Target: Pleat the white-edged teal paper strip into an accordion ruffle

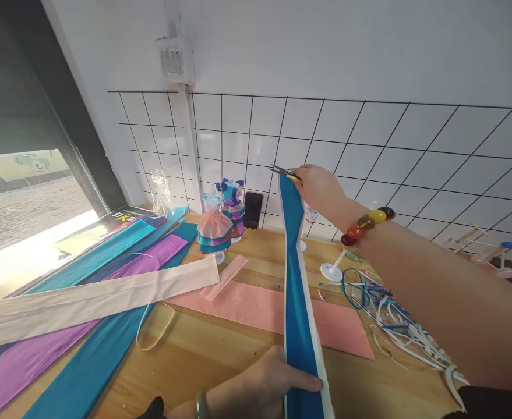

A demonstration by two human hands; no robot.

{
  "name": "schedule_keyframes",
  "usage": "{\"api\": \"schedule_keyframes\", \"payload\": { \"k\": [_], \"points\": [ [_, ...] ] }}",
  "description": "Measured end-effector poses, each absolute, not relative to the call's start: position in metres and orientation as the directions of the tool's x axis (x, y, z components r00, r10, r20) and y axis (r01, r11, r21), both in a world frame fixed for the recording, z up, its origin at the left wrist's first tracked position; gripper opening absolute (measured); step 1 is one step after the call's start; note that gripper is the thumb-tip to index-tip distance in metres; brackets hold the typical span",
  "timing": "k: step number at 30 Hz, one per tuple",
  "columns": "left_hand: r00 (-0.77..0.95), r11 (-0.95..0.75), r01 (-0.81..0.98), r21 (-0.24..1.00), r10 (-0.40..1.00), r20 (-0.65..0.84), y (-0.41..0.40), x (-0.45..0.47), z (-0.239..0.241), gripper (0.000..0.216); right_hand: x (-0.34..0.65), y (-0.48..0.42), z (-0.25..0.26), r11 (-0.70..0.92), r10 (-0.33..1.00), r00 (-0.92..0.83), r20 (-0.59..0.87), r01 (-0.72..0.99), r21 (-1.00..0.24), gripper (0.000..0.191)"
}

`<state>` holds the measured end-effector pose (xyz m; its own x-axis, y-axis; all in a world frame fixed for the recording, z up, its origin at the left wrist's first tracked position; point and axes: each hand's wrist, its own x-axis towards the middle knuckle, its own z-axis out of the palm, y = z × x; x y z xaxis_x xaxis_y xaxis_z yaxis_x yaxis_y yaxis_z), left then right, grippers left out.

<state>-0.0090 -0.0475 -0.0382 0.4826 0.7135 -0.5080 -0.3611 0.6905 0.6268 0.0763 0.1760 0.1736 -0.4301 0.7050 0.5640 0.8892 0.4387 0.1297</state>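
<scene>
A long blue strip with white edges (297, 291) stretches upright between my two hands, above the table. My right hand (321, 186), raised near the tiled wall, is closed around small scissors (285, 171) with dark blades and a bit of yellow at the grip. Its fingers are also at the strip's top end. Lower down, my left hand (268, 375) grips the strip, thumb lying across the front. Behind the strip, a flat pink strip (247, 305) lies on the wooden table (212, 349). Whether the strip is cloth or paper I cannot tell.
Purple (163, 256), teal (94, 349) and cream strips (107, 297) overlap at left. Two small dressed figures on stands (214, 230) and a phone (253, 209) stand by the wall. Tangled cords (391, 314) and a white stand (332, 272) are at right.
</scene>
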Motion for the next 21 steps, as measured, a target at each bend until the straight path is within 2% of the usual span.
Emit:
{"api": "schedule_keyframes", "payload": {
  "k": [5, 13, 17, 21],
  "points": [
    [0.473, 0.68, -0.399, 0.615, 0.727, -0.498, -0.045, -0.009, -0.036, 0.033, 0.078, 0.168, 0.152, 0.493, 0.723, -0.427, 0.544, 0.869, 0.026, 0.042],
    [0.439, 0.669, -0.478, 0.569, 0.743, -0.506, -0.042, -0.003, -0.043, 0.042, 0.08, 0.148, 0.147, 0.622, 0.749, -0.484, 0.452, 0.75, -0.227, 0.036],
    [0.399, 0.676, -0.482, 0.558, 0.736, -0.547, -0.042, -0.004, -0.036, 0.036, 0.095, 0.109, 0.128, 0.588, 0.809, -0.508, 0.296, 0.717, -0.375, 0.034],
    [0.396, 0.69, -0.473, 0.548, 0.722, -0.567, -0.041, -0.006, -0.025, 0.034, 0.13, 0.053, 0.082, 0.488, 0.867, -0.473, 0.156, 0.745, -0.455, 0.038]
  ]
}}
